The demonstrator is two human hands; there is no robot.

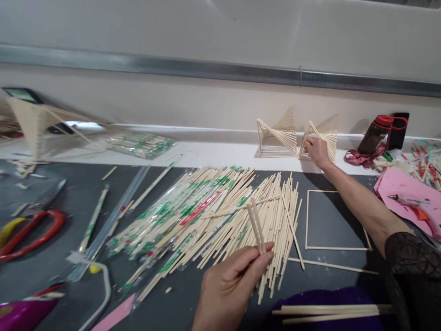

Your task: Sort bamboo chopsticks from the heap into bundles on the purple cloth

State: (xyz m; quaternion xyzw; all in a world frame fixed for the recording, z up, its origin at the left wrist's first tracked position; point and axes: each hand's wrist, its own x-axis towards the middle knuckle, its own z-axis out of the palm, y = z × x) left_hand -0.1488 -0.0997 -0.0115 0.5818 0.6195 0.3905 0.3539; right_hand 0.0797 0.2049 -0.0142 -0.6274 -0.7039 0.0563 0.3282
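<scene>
The left hand point(232, 285), in front of the loose pile near the worktop's point(186, 294) front edge, has its thumb and fingers clamped on a short pair of sticks point(257, 227), which stand up and tilt slightly left. The right hand point(317, 151) reaches over to the white ledge point(206, 155) along the back edge, its fingertips pinched together on the left side of the right stick model point(332, 143). A similar left stick model point(287, 137) stands just beside it.

Beyond the left hand lies the pile of loose sticks point(275, 220); to its left are sticks in clear, green-printed wrappers point(165, 214). Under the right forearm, a square stick frame point(337, 248) lies flat, partly hidden, with a single stick point(330, 265) in front of it. Nearer the front edge, more sticks point(337, 309) cross something dark purple point(310, 298).

Toward the right edge, a glue gun point(415, 203) rests on a pink sheet point(391, 181). Behind are a dark bottle point(374, 135) with a red lid, a black phone-like object point(398, 131) and a red strap point(363, 157).

At the left, red-and-yellow handles point(57, 223) lie near the edge, and a purple tool point(25, 315) sits by the front left corner. At the back left stand a larger stick structure point(32, 124) and, beside it, a packet of wrapped sticks point(141, 145).
</scene>
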